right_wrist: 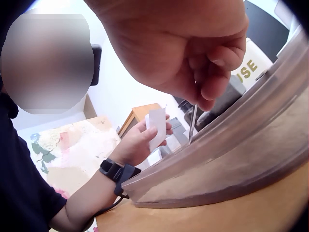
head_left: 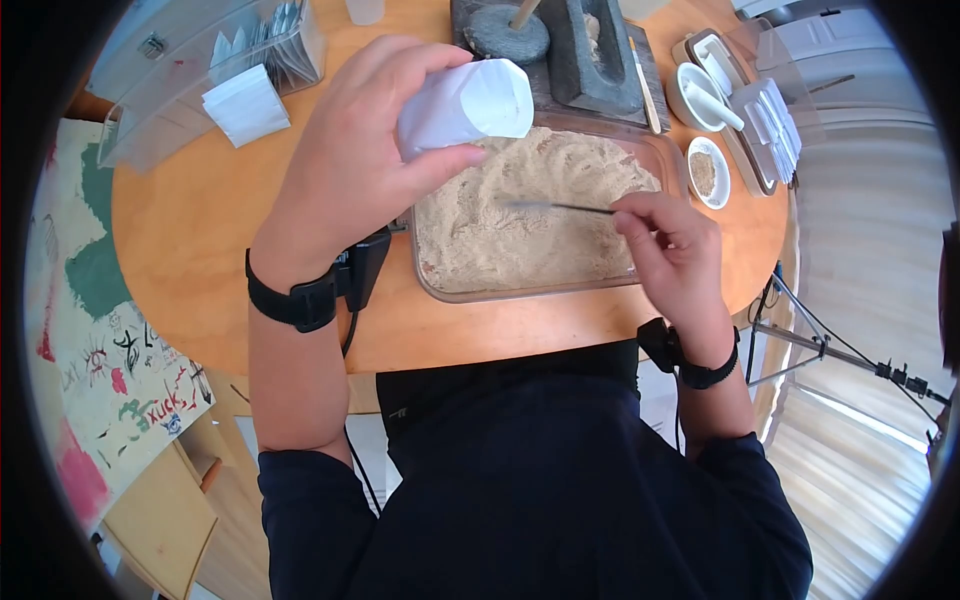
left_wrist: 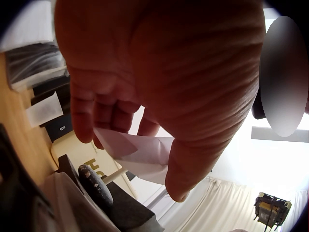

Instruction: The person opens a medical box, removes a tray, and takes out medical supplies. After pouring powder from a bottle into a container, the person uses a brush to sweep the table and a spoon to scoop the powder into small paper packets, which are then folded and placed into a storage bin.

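My left hand (head_left: 345, 150) holds a white folded paper packet (head_left: 465, 105) above the left back part of the tray, thumb on the near side and fingers round the far side. The left wrist view shows the packet (left_wrist: 140, 152) between thumb and fingers. My right hand (head_left: 675, 245) pinches the end of a thin metal spatula (head_left: 575, 208), its flat tip pointing left over the pale powder (head_left: 540, 250). That powder covers most of a clear shallow tray (head_left: 470, 297). In the right wrist view the spatula (right_wrist: 193, 121) slants down past the tray wall.
Behind the tray stand a dark stone trough (head_left: 597, 85) and a stone wheel (head_left: 505, 38), with a brush (head_left: 643, 90) alongside. At right are a white mortar (head_left: 682, 105) with pestle, a small bowl (head_left: 705, 172) of powder and folded papers (head_left: 770, 120). White paper (head_left: 247, 105) lies back left.
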A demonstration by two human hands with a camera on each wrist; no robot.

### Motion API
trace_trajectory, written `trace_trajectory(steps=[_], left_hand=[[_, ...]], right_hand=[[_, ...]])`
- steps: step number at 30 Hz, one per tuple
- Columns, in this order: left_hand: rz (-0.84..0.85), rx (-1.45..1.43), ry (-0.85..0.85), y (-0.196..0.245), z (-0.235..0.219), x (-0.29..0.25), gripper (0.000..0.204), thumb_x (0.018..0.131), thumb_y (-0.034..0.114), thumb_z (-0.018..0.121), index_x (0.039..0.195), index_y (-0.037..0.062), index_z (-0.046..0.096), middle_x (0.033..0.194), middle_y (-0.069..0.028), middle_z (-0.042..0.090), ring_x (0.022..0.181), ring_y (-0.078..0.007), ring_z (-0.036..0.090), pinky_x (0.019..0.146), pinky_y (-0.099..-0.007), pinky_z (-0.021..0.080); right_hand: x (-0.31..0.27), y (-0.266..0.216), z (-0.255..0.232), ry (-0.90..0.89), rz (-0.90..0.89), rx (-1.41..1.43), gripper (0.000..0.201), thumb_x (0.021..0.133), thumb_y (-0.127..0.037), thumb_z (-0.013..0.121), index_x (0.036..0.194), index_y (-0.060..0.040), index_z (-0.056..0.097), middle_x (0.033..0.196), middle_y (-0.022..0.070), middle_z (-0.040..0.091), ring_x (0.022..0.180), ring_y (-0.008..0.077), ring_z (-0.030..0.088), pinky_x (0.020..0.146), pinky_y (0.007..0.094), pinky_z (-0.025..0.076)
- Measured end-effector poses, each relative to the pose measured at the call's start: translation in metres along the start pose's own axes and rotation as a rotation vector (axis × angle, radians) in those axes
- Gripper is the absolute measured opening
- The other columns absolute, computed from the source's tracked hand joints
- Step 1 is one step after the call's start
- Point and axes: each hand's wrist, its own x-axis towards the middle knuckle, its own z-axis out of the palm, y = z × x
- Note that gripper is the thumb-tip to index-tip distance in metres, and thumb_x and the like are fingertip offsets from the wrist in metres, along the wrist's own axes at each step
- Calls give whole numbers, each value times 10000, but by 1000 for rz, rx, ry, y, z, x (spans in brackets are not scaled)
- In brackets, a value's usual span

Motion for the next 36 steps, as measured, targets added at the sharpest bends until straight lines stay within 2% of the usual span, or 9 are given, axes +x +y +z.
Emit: trace_trajectory(steps=[3, 7, 15, 18, 24, 26, 29, 33, 36], left_hand=[[-1, 14, 4, 1, 1, 0, 545, 731, 133, 820, 1230, 69, 610, 1178, -77, 609, 1040, -233, 576, 855, -327, 460], [-3, 13, -14, 1, 1, 1, 552, 723, 126, 818, 1228, 62, 606, 1181, -80, 608, 1037, -237, 578, 857, -328, 459], [-5, 27, -19, 2, 0, 2, 560, 713, 119, 817, 1226, 50, 604, 1179, -88, 614, 1033, -240, 581, 857, -329, 462], [0, 41, -23, 1, -1, 2, 565, 711, 121, 819, 1228, 47, 604, 1177, -90, 615, 1029, -242, 584, 854, -331, 464], [-12, 22, -31, 2, -2, 1, 578, 706, 124, 822, 1234, 47, 603, 1184, -90, 615, 1035, -247, 586, 852, -335, 466], [-9, 18, -17, 4, -1, 3, 568, 715, 189, 846, 1213, 58, 606, 1146, -125, 606, 1068, -329, 583, 922, -385, 471], [-6, 34, -21, 2, -1, 2, 583, 702, 127, 825, 1236, 50, 604, 1191, -90, 613, 1041, -246, 585, 859, -334, 463], [-21, 14, -12, 1, -2, 0, 584, 701, 126, 825, 1236, 54, 604, 1189, -88, 612, 1040, -246, 584, 859, -334, 461], [-33, 23, -24, 1, -3, 1, 580, 701, 127, 825, 1232, 56, 604, 1183, -84, 612, 1045, -245, 579, 857, -335, 461]], right_hand=[[-4, 22, -7, 112, 155, 57, 68, 871, -5, 675, 926, 2, 714, 757, 113, 686, 624, 167, 630, 591, 272, 491], [-12, 25, -9, 26, 110, 33, 63, 887, -19, 674, 926, 11, 712, 712, 83, 667, 608, 122, 618, 574, 261, 483], [-6, 21, -12, 112, 209, -5, 59, 877, -22, 670, 916, 3, 706, 737, 110, 677, 641, 164, 664, 573, 282, 493], [-7, 18, -8, -21, 39, -36, 61, 863, -21, 670, 907, -13, 710, 757, 133, 675, 671, 243, 662, 613, 310, 511], [5, 22, -11, 33, 175, -11, 78, 862, -37, 675, 923, -14, 718, 772, 127, 689, 688, 232, 678, 619, 308, 516], [17, 28, -6, 59, 160, -18, 87, 861, -42, 677, 929, -13, 721, 781, 130, 695, 697, 243, 683, 628, 315, 522], [27, 31, 5, 68, 71, -31, 99, 858, -54, 681, 938, -13, 725, 804, 139, 706, 716, 271, 690, 648, 334, 534], [24, 21, 3, -86, -59, -73, 105, 847, -52, 687, 937, -13, 725, 845, 160, 713, 749, 325, 688, 682, 374, 547], [12, 22, -7, -154, -108, -93, 93, 862, -37, 681, 940, -7, 723, 816, 150, 711, 708, 274, 695, 657, 341, 541]])
